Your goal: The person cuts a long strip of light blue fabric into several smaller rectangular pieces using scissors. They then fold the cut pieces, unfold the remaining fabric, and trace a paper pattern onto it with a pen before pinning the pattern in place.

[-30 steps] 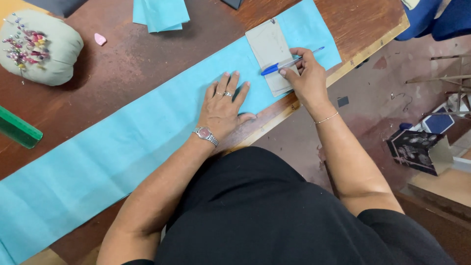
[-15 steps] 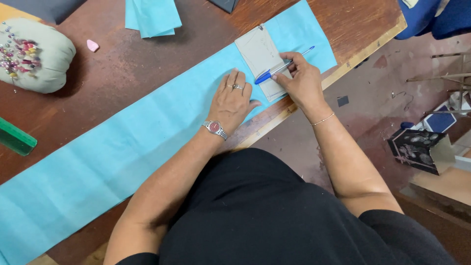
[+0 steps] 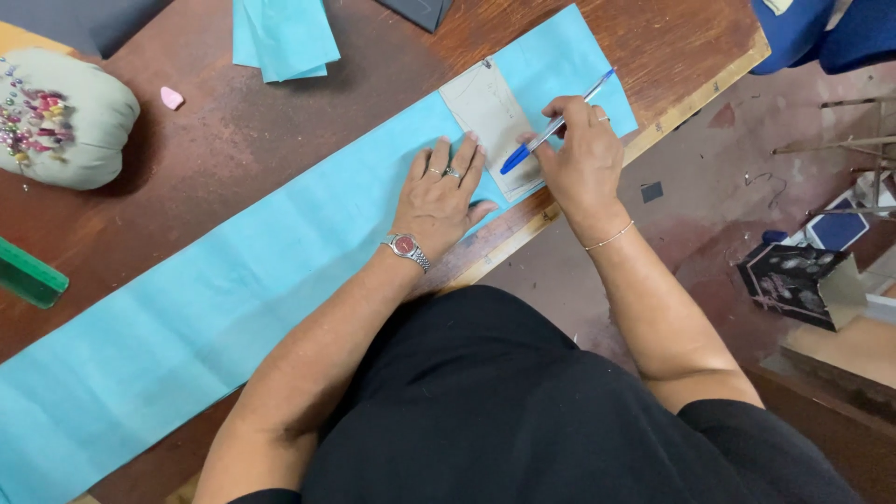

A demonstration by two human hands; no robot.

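A long strip of light blue fabric (image 3: 233, 289) lies diagonally across the brown wooden table (image 3: 233, 159). A pale cardboard pattern piece (image 3: 485, 112) rests on the strip's far end. My left hand (image 3: 443, 201) lies flat, fingers spread, on the fabric at the pattern's lower edge. It wears rings and a wristwatch. My right hand (image 3: 583, 159) grips a blue pen (image 3: 551, 126). The pen's capped tip points down-left onto the lower right part of the pattern.
A pale pincushion (image 3: 61, 117) full of pins sits at the far left, with a pink chalk piece (image 3: 171, 97) beside it. Folded blue fabric pieces (image 3: 285, 37) lie at the top. A green ruler (image 3: 28, 273) pokes in at left. Boxes (image 3: 803, 280) stand on the floor at right.
My right hand has shifted the pen along the pattern's right edge and tilted it more steeply. My left hand stays pressed on the fabric by the pattern.
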